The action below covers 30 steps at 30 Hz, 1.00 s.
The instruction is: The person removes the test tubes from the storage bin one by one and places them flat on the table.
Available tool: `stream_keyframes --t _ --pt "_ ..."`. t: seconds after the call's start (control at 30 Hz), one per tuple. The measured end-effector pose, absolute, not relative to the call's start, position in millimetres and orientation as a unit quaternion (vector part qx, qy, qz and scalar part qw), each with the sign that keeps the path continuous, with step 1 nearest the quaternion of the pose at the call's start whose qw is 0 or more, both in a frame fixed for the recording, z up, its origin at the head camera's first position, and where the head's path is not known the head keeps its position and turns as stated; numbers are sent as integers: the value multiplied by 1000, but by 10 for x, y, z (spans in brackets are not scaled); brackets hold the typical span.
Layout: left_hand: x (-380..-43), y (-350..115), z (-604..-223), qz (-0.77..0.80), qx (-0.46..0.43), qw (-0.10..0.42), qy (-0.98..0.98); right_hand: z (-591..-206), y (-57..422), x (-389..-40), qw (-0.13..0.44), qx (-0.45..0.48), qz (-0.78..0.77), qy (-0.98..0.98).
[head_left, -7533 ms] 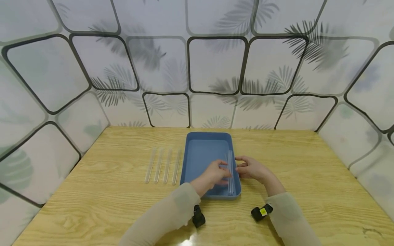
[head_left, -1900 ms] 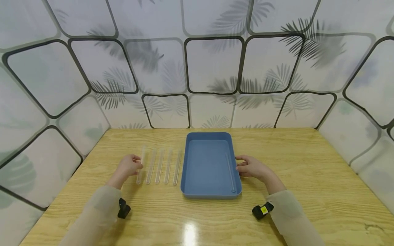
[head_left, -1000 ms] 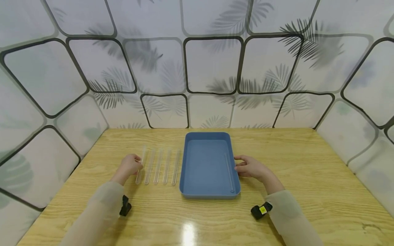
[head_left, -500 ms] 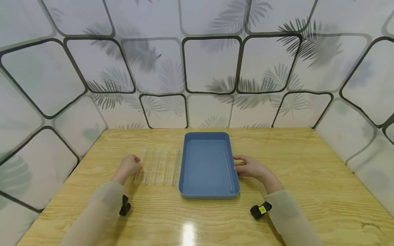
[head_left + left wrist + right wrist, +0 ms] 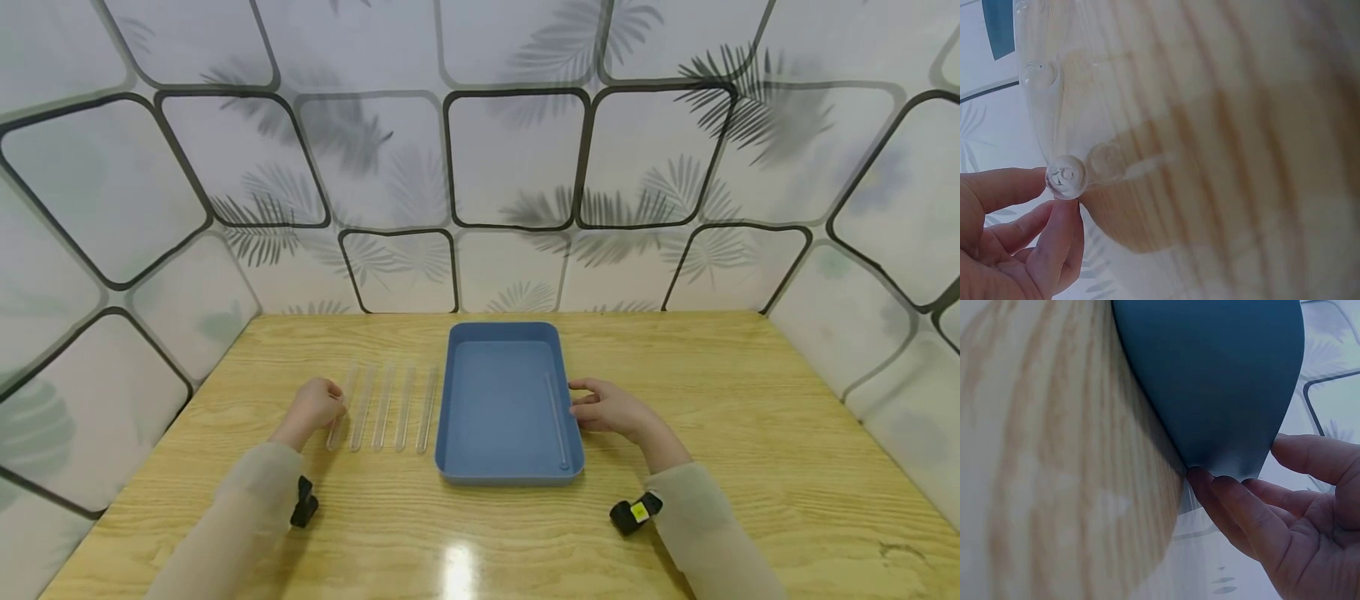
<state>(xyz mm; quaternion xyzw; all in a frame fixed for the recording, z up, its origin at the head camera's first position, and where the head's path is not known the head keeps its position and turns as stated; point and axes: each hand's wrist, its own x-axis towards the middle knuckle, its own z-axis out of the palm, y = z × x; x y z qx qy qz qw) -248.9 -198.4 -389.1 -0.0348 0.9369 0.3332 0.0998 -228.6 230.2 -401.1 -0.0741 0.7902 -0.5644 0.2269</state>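
My left hand [image 5: 309, 412] pinches a clear glass test tube [image 5: 334, 435], the leftmost of a row on the table. In the left wrist view, the thumb and fingertips sit on opposite sides of the round end of this tube [image 5: 1066, 177]. Several more tubes [image 5: 382, 410] lie parallel between it and a shallow blue tray [image 5: 491, 479]. Inside the tray, along its right side, lies a single tube [image 5: 557, 421]. My right hand [image 5: 615, 412] touches the tray's outer right wall with fairly straight fingers; the right wrist view has the thumb at the rim [image 5: 1282, 425].
A pale wood-grain table [image 5: 360, 533] carries everything. Behind it and on both sides rises a patterned cloth wall [image 5: 517, 158]. Black wrist cameras [image 5: 303, 502] hang from both sleeves.
Earlier my left hand was in the tray at the tubes. Now it is at the row's left end, which has gained a tube, and the tray holds one. My right hand stayed.
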Motion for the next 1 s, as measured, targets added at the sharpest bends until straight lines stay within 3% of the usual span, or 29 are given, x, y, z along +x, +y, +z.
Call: stream_keyframes --t 1.0 --pt "-2461 -2004 -3865 332 -29 87 939 -4015 2304 -2284 227 -76 -567 788"
